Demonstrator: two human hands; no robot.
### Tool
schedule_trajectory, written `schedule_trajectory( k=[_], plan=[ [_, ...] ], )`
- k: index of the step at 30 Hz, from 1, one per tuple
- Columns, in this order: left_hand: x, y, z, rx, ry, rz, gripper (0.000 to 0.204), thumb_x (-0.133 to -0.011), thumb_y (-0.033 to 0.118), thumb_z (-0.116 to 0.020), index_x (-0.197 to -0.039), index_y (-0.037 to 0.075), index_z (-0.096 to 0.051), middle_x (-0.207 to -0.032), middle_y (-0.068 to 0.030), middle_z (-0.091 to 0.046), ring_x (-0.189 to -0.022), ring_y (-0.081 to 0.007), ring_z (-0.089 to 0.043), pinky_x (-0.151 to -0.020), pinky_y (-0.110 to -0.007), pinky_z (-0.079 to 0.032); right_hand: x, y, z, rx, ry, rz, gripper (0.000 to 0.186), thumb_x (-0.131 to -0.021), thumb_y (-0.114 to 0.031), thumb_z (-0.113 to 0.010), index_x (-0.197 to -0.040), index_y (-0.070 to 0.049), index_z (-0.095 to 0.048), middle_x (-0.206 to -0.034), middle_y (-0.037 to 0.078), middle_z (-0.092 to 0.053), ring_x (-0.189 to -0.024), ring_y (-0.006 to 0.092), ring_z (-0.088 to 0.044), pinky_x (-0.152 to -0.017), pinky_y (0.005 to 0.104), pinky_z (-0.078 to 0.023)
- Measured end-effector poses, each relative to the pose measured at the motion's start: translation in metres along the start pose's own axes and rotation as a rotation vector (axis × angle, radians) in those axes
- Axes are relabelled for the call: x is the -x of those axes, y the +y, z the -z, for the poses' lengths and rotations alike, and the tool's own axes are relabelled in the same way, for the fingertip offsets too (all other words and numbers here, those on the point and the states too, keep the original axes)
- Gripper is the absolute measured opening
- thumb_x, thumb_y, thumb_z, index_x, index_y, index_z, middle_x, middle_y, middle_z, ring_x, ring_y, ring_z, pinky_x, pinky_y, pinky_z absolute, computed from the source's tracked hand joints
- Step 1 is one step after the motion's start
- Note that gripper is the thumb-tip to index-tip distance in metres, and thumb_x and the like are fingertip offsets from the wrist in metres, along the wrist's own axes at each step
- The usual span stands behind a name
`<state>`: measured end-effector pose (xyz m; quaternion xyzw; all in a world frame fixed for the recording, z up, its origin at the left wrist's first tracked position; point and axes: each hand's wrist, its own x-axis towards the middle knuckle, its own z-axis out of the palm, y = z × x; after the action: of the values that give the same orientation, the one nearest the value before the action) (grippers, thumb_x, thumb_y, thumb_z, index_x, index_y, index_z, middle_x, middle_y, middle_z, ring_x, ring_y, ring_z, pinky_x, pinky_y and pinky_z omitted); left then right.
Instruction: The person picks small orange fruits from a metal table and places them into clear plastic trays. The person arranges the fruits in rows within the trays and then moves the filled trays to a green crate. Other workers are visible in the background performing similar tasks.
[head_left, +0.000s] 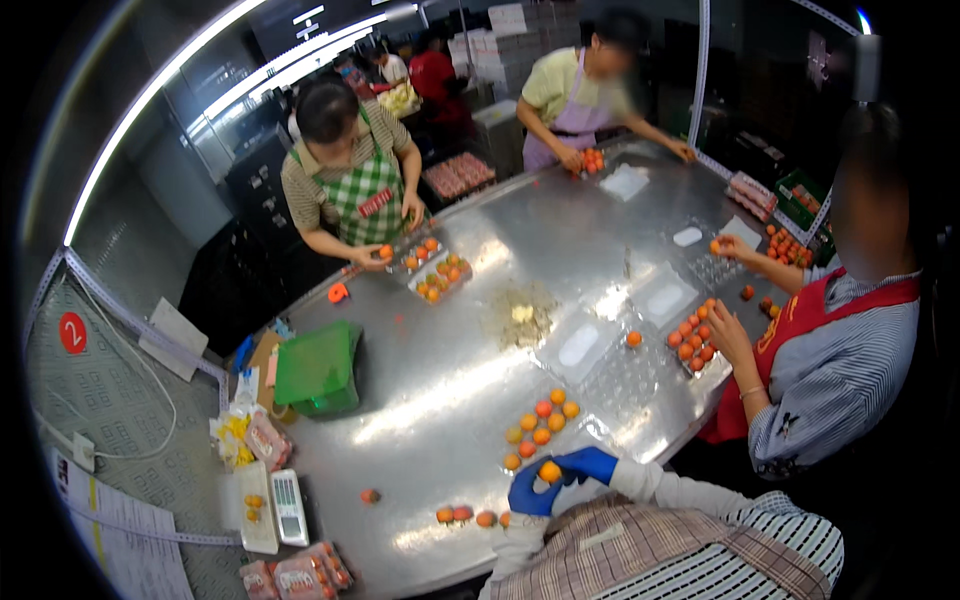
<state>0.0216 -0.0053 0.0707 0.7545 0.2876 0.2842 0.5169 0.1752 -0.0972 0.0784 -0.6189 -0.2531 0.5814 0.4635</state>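
My hands wear blue gloves at the near edge of the metal table. My left hand point(531, 493) is closed round a small round orange fruit point(549, 471). From the other side, my right hand point(590, 464) has its bent fingers against the same fruit. Just beyond lies a clear plastic tray point(592, 428) with several orange and red fruits point(541, 436) in rows on its left part. A few loose fruits point(462, 513) sit on the table left of my left hand. The kind of fruit is hard to tell; they look like small tomatoes.
A green bin point(318, 368) stands at the left, with a white scale point(259, 508) and packed fruit point(305, 573) nearer. Co-workers handle fruit at the far left point(360, 180), far side point(580, 100) and right point(820, 340). Clear trays point(575, 345) lie mid-table.
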Motion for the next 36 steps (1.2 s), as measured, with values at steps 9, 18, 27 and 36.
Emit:
schedule_trajectory(
  k=[9, 18, 27, 36],
  plan=[
    [-0.006, 0.001, 0.002, 0.086, -0.011, 0.059, 0.052, -0.075, 0.01, -0.074, -0.124, 0.004, -0.054, -0.114, -0.0085, -0.061, -0.1, -0.0159, -0.059, -0.083, -0.027, -0.047, -0.012, 0.0, 0.003, -0.015, 0.068, -0.043, 0.041, -0.091, -0.041, -0.052, -0.089, -0.003, -0.068, -0.07, 0.005, -0.064, -0.063, 0.0122, -0.061, -0.056, 0.0234, -0.043],
    [-0.008, -0.003, 0.004, 0.17, 0.012, 0.14, 0.053, -0.075, 0.008, -0.072, -0.125, 0.006, -0.055, -0.113, -0.0074, -0.062, -0.095, -0.0146, -0.06, -0.08, -0.027, -0.048, -0.023, -0.001, -0.009, -0.177, 0.049, -0.077, 0.044, -0.094, -0.041, -0.048, -0.079, -0.004, -0.066, -0.061, 0.003, -0.059, -0.054, 0.0103, -0.053, -0.053, 0.0221, -0.04],
    [-0.016, -0.012, 0.011, 0.392, 0.05, 0.367, 0.036, -0.083, 0.008, -0.064, -0.119, 0.0, -0.058, -0.108, -0.0096, -0.064, -0.087, -0.0149, -0.062, -0.076, -0.027, -0.049, -0.023, -0.014, -0.021, 0.214, 0.332, 0.183, 0.027, -0.09, -0.023, -0.058, -0.079, 0.0, -0.066, -0.065, 0.003, -0.06, -0.059, 0.0101, -0.055, -0.056, 0.0253, -0.043],
    [-0.022, -0.023, 0.015, 0.828, 0.115, 0.666, 0.031, -0.09, 0.022, -0.057, -0.108, -0.003, -0.063, -0.092, -0.0096, -0.065, -0.076, -0.0162, -0.061, -0.069, -0.026, -0.048, -0.026, -0.01, -0.025, -0.055, 0.294, 0.087, 0.024, -0.09, -0.022, -0.057, -0.084, -0.001, -0.067, -0.068, 0.005, -0.062, -0.06, 0.0099, -0.056, -0.058, 0.0237, -0.045]
  ],
)
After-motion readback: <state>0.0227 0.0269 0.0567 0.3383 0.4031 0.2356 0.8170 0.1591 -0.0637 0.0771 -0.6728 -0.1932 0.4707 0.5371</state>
